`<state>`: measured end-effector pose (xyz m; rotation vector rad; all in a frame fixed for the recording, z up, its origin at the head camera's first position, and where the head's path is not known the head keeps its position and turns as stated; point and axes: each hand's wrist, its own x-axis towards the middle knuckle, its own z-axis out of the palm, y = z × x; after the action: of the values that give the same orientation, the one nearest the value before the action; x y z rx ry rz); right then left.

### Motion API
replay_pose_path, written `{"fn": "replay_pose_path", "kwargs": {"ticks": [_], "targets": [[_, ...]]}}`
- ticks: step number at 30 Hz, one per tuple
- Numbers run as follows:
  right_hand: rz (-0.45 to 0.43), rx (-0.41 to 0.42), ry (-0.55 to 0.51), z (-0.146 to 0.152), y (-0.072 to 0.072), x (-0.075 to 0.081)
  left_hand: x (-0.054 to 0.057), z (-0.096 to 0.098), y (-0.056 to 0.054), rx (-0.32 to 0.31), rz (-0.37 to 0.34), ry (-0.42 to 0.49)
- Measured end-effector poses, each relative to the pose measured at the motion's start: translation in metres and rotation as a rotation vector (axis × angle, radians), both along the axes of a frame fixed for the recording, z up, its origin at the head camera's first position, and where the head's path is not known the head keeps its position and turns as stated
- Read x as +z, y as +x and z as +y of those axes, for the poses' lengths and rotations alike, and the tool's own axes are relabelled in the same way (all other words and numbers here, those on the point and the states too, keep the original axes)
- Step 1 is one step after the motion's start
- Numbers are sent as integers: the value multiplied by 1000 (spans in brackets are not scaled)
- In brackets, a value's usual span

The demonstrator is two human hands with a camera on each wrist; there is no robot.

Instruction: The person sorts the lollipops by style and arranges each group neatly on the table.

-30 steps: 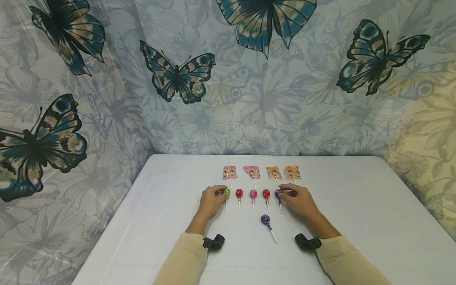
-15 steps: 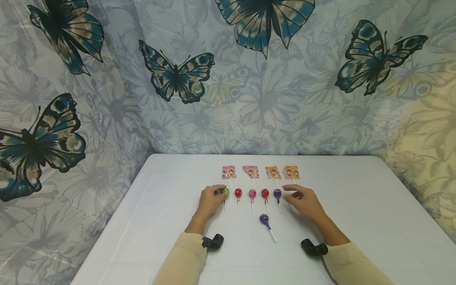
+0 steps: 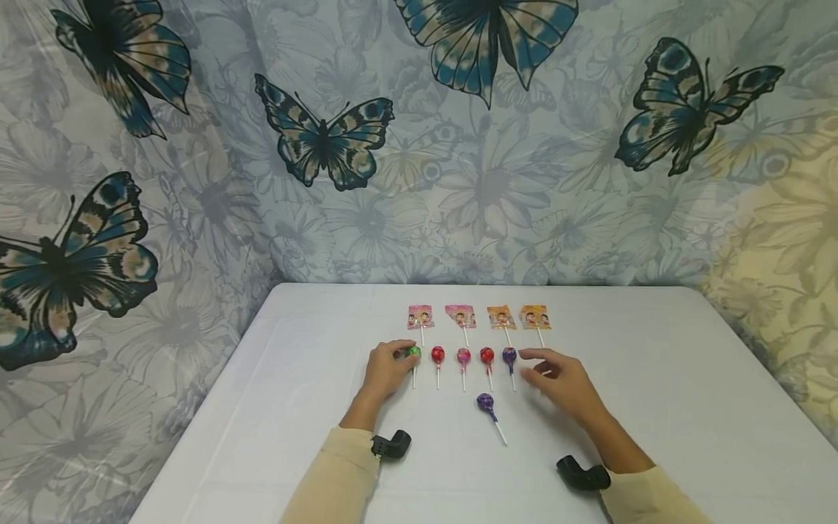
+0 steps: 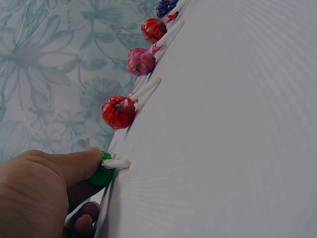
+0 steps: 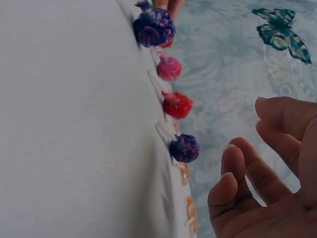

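Note:
My left hand (image 3: 388,366) pinches the head of a green lollipop (image 4: 103,174) at the left end of a row. Rightward along that row lie a red lollipop (image 3: 438,354), a pink lollipop (image 3: 463,355), another red lollipop (image 3: 487,354) and a purple lollipop (image 3: 509,355). Just right of the purple one is my right hand (image 3: 561,378), its fingers loosely bent and holding nothing; the right wrist view shows a gap between thumb and fingers. Nearer to me, a second purple lollipop (image 3: 485,402) lies slanted, its stick toward the front right.
Behind the row lie flat-wrapped lollipops: two in pink wrappers (image 3: 420,317) and two in orange wrappers (image 3: 535,317). All rest on a white table (image 3: 262,407). A butterfly-patterned cloth (image 3: 458,182) hangs behind its far edge.
My right hand has let go of the purple lollipop at the row's right end and moved off to the right. The left hand stays on the green lollipop.

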<state>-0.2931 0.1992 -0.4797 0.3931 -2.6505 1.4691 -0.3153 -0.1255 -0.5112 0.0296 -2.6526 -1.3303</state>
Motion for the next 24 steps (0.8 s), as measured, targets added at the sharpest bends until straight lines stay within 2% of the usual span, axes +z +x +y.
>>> {"fn": "replay_pose_path", "kwargs": {"ticks": [7, 17, 24], "targets": [[-37, 30, -21, -7, 13, 1, 0, 0, 0, 4, -8, -8], [-4, 200, -99, -19, 22, -1, 0, 1, 1, 10, -12, -12], [26, 272, -83, -26, 23, -6, 0, 1, 0, 9, -9, -8]]}}
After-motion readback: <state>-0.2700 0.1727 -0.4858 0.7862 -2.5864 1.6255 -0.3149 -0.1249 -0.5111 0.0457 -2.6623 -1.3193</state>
